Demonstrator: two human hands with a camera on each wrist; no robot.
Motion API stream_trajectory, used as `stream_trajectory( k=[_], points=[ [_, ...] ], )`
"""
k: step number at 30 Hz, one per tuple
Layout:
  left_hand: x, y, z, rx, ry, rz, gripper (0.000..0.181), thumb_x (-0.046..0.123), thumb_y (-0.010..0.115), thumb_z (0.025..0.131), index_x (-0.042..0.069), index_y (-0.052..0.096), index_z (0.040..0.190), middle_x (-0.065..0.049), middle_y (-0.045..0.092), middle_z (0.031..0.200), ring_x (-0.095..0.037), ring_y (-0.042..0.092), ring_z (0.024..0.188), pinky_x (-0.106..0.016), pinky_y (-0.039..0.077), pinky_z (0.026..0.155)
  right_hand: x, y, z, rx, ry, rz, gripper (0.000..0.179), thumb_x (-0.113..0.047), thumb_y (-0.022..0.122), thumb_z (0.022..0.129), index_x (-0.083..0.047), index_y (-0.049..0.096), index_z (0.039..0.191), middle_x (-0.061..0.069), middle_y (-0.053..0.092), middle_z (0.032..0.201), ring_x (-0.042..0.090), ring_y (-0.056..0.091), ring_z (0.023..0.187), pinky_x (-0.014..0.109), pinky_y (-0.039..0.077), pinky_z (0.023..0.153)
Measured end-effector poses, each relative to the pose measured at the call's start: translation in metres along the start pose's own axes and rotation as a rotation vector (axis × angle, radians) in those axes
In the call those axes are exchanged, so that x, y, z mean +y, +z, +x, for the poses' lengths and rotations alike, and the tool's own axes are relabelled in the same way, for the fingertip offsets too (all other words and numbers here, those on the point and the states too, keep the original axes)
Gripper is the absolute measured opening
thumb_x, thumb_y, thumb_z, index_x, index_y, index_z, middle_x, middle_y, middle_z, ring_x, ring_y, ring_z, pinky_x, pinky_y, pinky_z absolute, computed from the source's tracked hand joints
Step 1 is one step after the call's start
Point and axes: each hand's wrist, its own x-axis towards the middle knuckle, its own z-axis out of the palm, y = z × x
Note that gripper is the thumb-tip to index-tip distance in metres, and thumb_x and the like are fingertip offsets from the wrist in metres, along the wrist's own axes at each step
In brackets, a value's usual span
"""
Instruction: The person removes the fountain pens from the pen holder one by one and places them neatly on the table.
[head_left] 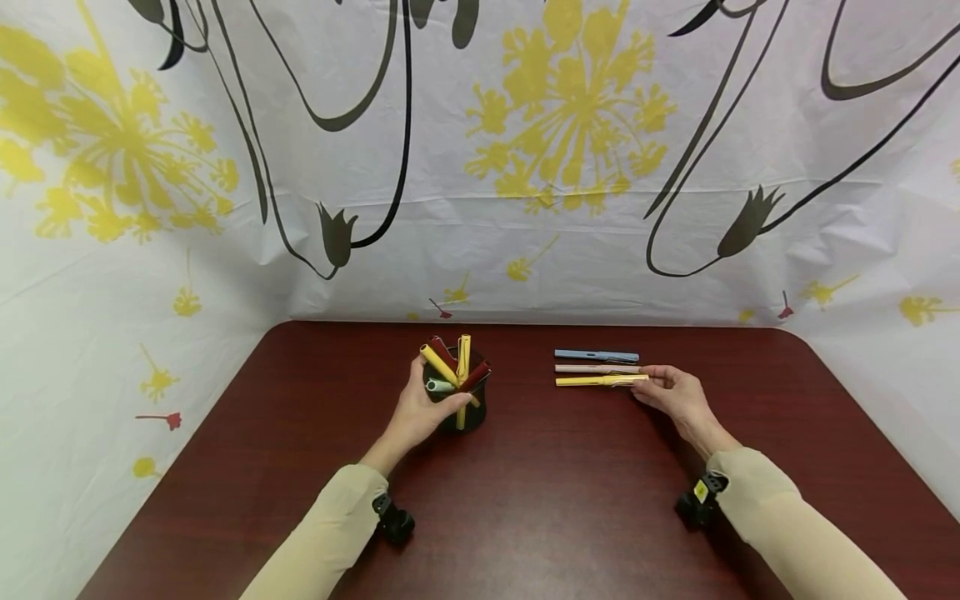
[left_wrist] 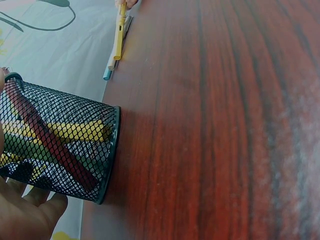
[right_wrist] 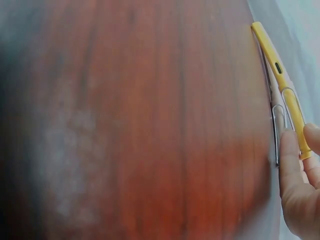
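Observation:
My left hand [head_left: 423, 408] grips a black mesh pen cup [head_left: 474, 417], fingers round its far left side and thumb across the near side. Yellow, dark red and pale green pens stick out of its top. Through the mesh in the left wrist view, a dark red pen [left_wrist: 55, 147] slants across a yellow one [left_wrist: 80, 131]. On the right, my right hand [head_left: 678, 402] pinches the clip end of a yellow pen [head_left: 588, 382] between thumb and fingers. Just behind it lie a pink pen [head_left: 588, 368] and a blue pen [head_left: 592, 355], roughly parallel.
Both hands work over a dark red wood-grain table [head_left: 525, 500]. A white cloth [head_left: 450, 167] with yellow and grey flower prints hangs behind the table and along its sides. Each wrist wears a small black camera, like the one at the left sleeve [head_left: 322, 525].

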Motion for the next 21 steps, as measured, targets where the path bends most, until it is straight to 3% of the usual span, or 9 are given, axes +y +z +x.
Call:
stream_trajectory(
  k=[6, 14, 21],
  points=[
    [0.0, 0.0, 0.0, -0.005, -0.003, -0.006, 0.087, 0.018, 0.073, 0.082, 0.007, 0.016, 0.146, -0.022, 0.047, 0.133, -0.033, 0.047, 0.122, -0.047, 0.04, 0.099, -0.001, -0.002, 0.002, 0.016, -0.013, -0.132, 0.044, -0.002, 0.058, 0.091, 0.02, 0.04, 0.123, -0.003, 0.067, 0.083, 0.005, 0.067, 0.077, 0.026, 0.054, 0.074],
    [0.0, -0.001, 0.0, -0.009, 0.001, -0.008, 0.087, 0.018, 0.073, 0.082, 0.007, 0.015, 0.147, -0.022, 0.047, 0.133, -0.032, 0.048, 0.121, -0.047, 0.042, 0.097, -0.002, -0.009, 0.006, 0.012, -0.049, -0.416, 0.036, -0.01, 0.061, 0.092, 0.013, 0.052, 0.117, 0.015, 0.068, 0.094, 0.006, 0.065, 0.077, 0.027, 0.055, 0.07],
    [-0.002, -0.001, 0.0, -0.009, 0.004, -0.007, 0.087, 0.018, 0.073, 0.082, 0.007, 0.016, 0.146, -0.022, 0.047, 0.133, -0.033, 0.047, 0.122, -0.048, 0.04, 0.099, -0.004, -0.015, 0.009, -0.024, -0.088, -0.607, 0.03, -0.015, 0.066, 0.089, 0.006, 0.06, 0.11, 0.016, 0.066, 0.095, 0.012, 0.063, 0.079, 0.028, 0.055, 0.066]
  ],
)
